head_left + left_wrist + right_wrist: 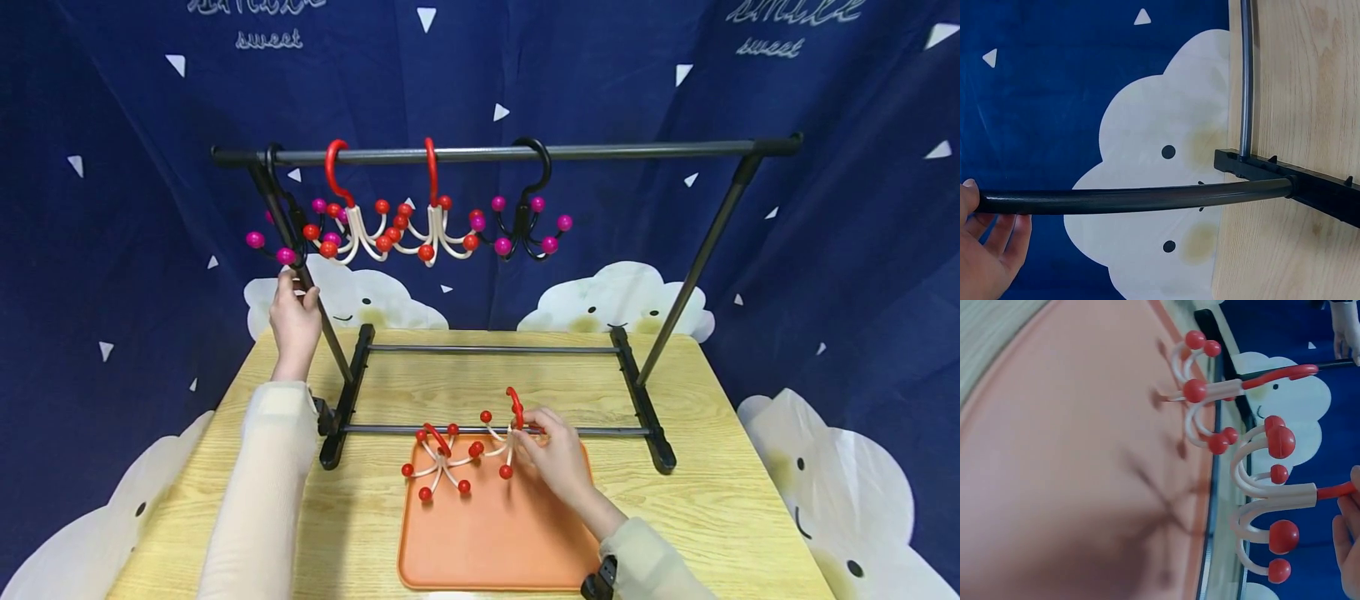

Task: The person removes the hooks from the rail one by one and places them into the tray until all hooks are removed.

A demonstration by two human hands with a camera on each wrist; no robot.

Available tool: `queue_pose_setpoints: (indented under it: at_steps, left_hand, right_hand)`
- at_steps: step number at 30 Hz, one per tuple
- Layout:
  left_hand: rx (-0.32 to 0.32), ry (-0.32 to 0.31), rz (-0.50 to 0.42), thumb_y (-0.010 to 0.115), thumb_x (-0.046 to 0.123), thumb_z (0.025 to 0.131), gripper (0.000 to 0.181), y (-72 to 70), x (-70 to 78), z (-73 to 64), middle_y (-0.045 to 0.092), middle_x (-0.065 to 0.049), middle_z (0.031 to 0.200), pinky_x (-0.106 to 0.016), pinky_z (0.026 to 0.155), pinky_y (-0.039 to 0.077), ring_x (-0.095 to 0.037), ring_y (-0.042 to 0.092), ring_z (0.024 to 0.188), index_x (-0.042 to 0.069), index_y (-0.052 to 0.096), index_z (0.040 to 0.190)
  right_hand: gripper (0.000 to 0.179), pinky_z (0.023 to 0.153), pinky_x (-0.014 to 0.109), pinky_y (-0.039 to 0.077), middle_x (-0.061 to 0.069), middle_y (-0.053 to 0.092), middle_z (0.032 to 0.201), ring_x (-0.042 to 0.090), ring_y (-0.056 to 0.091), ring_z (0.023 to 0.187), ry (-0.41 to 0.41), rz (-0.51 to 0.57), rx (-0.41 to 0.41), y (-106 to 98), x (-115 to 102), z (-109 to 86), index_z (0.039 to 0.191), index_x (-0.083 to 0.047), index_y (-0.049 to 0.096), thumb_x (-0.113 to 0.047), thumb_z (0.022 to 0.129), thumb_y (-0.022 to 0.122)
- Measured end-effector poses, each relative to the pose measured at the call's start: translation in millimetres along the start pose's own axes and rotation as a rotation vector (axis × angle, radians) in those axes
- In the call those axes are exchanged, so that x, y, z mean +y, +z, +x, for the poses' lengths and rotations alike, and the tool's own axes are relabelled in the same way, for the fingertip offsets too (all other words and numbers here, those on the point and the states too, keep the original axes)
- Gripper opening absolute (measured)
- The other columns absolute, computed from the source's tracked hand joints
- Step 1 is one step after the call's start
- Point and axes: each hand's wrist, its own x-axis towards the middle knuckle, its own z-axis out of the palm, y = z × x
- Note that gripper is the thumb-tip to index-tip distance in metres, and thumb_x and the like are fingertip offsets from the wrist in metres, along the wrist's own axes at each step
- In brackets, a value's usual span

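Observation:
My right hand (558, 462) pinches the red hook of a white multi-arm hanger with red ball tips (1291, 495), holding it above the far part of the orange tray (495, 542). Its arms hang clear of the tray, with a shadow below. A second white hanger with a red hook (441, 461) stands on the tray to the left, hook upward. My left hand (295, 321) holds the left post (1116, 199) of a black garment rack, thumb on one side and fingers on the other.
From the rack's top rail (637, 151) hang two black hangers with pink balls, one far left (297, 218) and one near the middle (522, 221). Between them hang two white hangers with red balls (352, 225). The rack's feet (652, 433) stand on the wooden table (705, 517).

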Motion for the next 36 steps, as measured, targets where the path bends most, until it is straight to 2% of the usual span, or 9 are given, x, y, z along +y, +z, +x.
queue_pose_setpoints:
  at_steps: [2, 7, 9, 13, 16, 21, 27, 36]
  left_hand:
    - [-0.002, -0.001, -0.001, 0.054, 0.011, 0.09, 0.031, 0.1, 0.0, 0.2, 0.059, -0.019, 0.11, -0.046, 0.084, 0.044, -0.036, 0.06, 0.096, 0.007, 0.044, 0.12]
    - [-0.005, -0.011, 0.001, 0.053, 0.011, 0.091, 0.031, 0.3, -0.4, 0.3, 0.059, -0.019, 0.11, -0.046, 0.084, 0.044, -0.035, 0.06, 0.096, 0.007, 0.044, 0.12]
    - [-0.007, -0.013, 0.0, 0.053, 0.011, 0.091, 0.031, 0.4, -0.6, 0.4, 0.058, -0.019, 0.11, -0.046, 0.085, 0.044, -0.035, 0.06, 0.097, 0.008, 0.044, 0.12]
    - [-0.017, -0.023, -0.006, 0.052, 0.011, 0.091, 0.03, 0.1, -0.3, -0.1, 0.058, -0.019, 0.11, -0.046, 0.085, 0.045, -0.035, 0.06, 0.097, 0.008, 0.043, 0.12]
    - [-0.02, -0.026, -0.007, 0.052, 0.011, 0.091, 0.03, -0.3, 0.5, -0.8, 0.058, -0.019, 0.11, -0.046, 0.085, 0.045, -0.035, 0.06, 0.098, 0.007, 0.043, 0.12]
    - [-0.005, -0.013, -0.004, 0.053, 0.01, 0.09, 0.03, -0.6, 1.4, -1.3, 0.059, -0.019, 0.109, -0.046, 0.085, 0.045, -0.036, 0.06, 0.096, 0.007, 0.044, 0.119]
    - [-0.014, -0.016, -0.005, 0.053, 0.011, 0.091, 0.03, 0.7, 0.3, -1.4, 0.058, -0.019, 0.108, -0.045, 0.084, 0.046, -0.035, 0.06, 0.096, 0.007, 0.044, 0.12]
    - [-0.012, -0.018, -0.006, 0.052, 0.01, 0.091, 0.03, 0.5, -0.4, -1.1, 0.058, -0.019, 0.108, -0.045, 0.084, 0.045, -0.035, 0.06, 0.096, 0.007, 0.044, 0.12]
  right_hand:
    - [0.015, 0.066, 0.027, 0.051, -0.007, 0.063, 0.085, 0.009, 0.06, 0.077, 0.034, 0.007, -0.029, 3.2, 1.6, -3.6, 0.084, -0.012, 0.067, -0.007, 0.072, 0.075]
    - [0.014, 0.051, 0.019, 0.047, -0.007, 0.062, 0.086, 0.007, 0.057, 0.059, 0.13, 0.076, -0.111, 11.8, 4.5, -12.6, 0.084, -0.014, 0.066, -0.008, 0.074, 0.073]
    - [0.014, 0.051, 0.021, 0.048, -0.007, 0.062, 0.085, 0.009, 0.057, 0.059, 0.137, 0.08, -0.119, 15.1, 5.3, -15.2, 0.083, -0.014, 0.065, -0.008, 0.074, 0.073]
    - [0.015, 0.064, 0.028, 0.051, -0.009, 0.062, 0.084, 0.012, 0.06, 0.075, 0.109, 0.046, -0.115, 21.5, 7.5, -18.5, 0.081, -0.017, 0.066, -0.01, 0.072, 0.075]
    - [0.014, 0.068, 0.031, 0.052, -0.01, 0.063, 0.086, 0.014, 0.062, 0.081, 0.097, 0.05, -0.133, 26.5, 9.2, -20.4, 0.082, -0.015, 0.067, -0.01, 0.072, 0.075]
    - [0.012, 0.066, 0.036, 0.052, -0.007, 0.064, 0.087, 0.019, 0.063, 0.081, 0.095, 0.096, -0.163, 34.3, 9.2, -20.9, 0.083, -0.011, 0.067, -0.009, 0.074, 0.074]
    - [0.011, 0.064, 0.031, 0.053, -0.007, 0.063, 0.088, 0.015, 0.062, 0.08, 0.085, 0.1, -0.193, 42.2, 8.9, -24.2, 0.083, -0.012, 0.066, -0.009, 0.075, 0.073]
    - [0.012, 0.068, 0.035, 0.052, -0.007, 0.063, 0.085, 0.014, 0.061, 0.08, 0.134, 0.094, -0.196, 46.5, 11.3, -32.7, 0.084, -0.011, 0.066, -0.008, 0.075, 0.072]
